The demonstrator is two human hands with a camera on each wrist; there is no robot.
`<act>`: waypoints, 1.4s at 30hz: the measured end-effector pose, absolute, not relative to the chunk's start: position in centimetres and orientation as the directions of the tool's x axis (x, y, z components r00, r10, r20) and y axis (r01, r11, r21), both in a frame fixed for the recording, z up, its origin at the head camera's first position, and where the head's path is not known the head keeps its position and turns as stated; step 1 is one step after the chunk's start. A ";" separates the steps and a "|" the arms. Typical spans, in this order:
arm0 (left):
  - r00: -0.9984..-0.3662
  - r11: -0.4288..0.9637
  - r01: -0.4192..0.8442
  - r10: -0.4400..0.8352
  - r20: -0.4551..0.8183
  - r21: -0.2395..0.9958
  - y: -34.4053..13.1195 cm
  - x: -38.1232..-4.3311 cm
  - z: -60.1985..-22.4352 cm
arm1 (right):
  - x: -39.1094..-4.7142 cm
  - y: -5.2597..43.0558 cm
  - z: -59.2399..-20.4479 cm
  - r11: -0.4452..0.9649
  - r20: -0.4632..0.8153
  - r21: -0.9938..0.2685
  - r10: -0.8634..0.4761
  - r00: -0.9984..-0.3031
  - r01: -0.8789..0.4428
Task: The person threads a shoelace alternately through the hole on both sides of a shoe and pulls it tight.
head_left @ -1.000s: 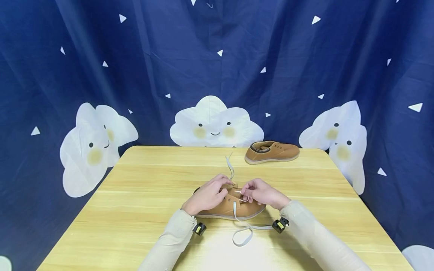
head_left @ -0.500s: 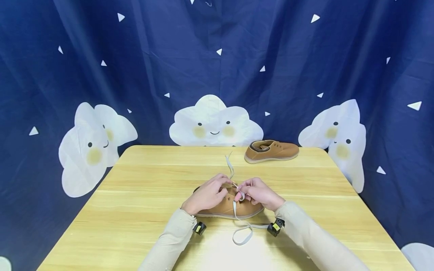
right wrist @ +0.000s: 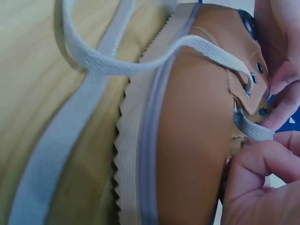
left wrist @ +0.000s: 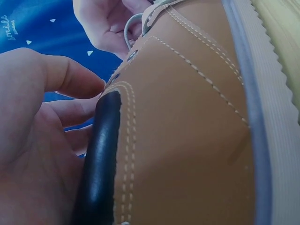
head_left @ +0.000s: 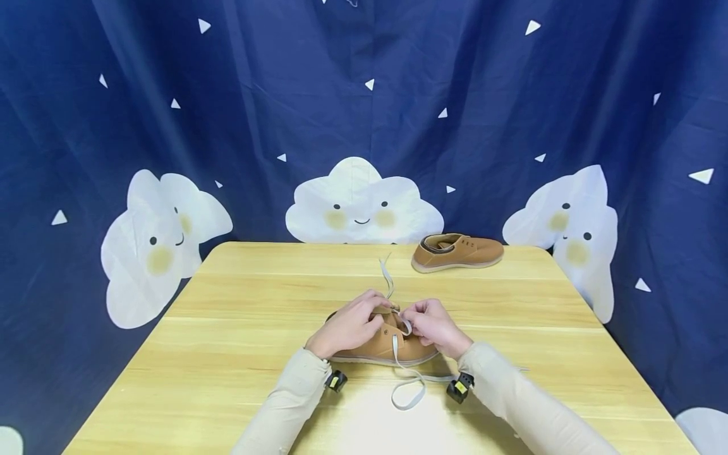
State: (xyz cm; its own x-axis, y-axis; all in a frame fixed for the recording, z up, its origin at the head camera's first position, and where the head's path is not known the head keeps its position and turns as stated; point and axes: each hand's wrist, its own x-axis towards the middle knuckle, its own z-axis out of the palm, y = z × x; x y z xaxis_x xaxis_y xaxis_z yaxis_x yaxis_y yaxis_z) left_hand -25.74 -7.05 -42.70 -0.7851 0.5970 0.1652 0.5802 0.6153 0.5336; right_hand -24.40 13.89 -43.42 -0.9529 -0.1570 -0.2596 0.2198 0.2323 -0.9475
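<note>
A tan leather shoe (head_left: 370, 351) sits on the table with its toe to the right. My left hand (head_left: 352, 325) lies over its collar and grips its upper, fingers reaching to the far eyelet flap. In the left wrist view, the thumb (left wrist: 75, 77) is at the collar edge. My right hand (head_left: 435, 325) pinches the flat grey shoelace (right wrist: 255, 129) beside that far flap; its tip is hidden by the fingers. The lace also comes out of a near-side eyelet (right wrist: 248, 89) and loops down onto the table.
A second tan shoe (head_left: 463, 253), without a lace, stands at the table's back right. One lace end (head_left: 387, 278) stretches over the wood beyond the worked shoe. A lace loop (head_left: 408, 398) lies in front. A blue curtain (head_left: 364, 95) hangs behind the table (head_left: 227, 328).
My right hand has shifted slightly left with the lace, bringing it from over the shoe's opening to the far flap by the left fingers. The left hand stays in place.
</note>
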 end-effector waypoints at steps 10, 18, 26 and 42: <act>-0.781 0.611 0.586 0.601 0.169 0.533 -7.0 -26.0 -42.9 | -24.1 13.4 -44.1 0.232 -0.194 -0.957 -0.064 -0.979 0.175; -0.786 0.593 0.563 0.599 0.151 0.576 -6.9 -26.1 -42.8 | -24.3 13.6 -44.5 0.261 -0.182 -0.953 -0.098 -0.978 0.151; -0.811 0.612 0.499 0.579 0.081 0.613 -6.5 -26.9 -42.6 | -24.5 13.2 -44.9 0.282 -0.146 -0.953 -0.111 -0.983 0.110; -0.853 0.493 0.258 0.520 -0.043 0.831 -5.6 -27.7 -41.7 | -24.6 13.2 -44.6 0.251 -0.190 -0.956 -0.126 -0.974 0.154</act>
State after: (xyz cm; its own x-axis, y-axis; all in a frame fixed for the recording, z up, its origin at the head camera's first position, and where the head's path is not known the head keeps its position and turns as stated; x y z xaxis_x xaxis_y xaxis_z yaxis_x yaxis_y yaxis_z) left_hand -27.73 -5.58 -41.68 -0.8532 0.5198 -0.0432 0.2584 0.4932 0.8306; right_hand -24.56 13.18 -44.64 -0.9736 -0.1261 -0.1904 0.1544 0.2510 -0.9556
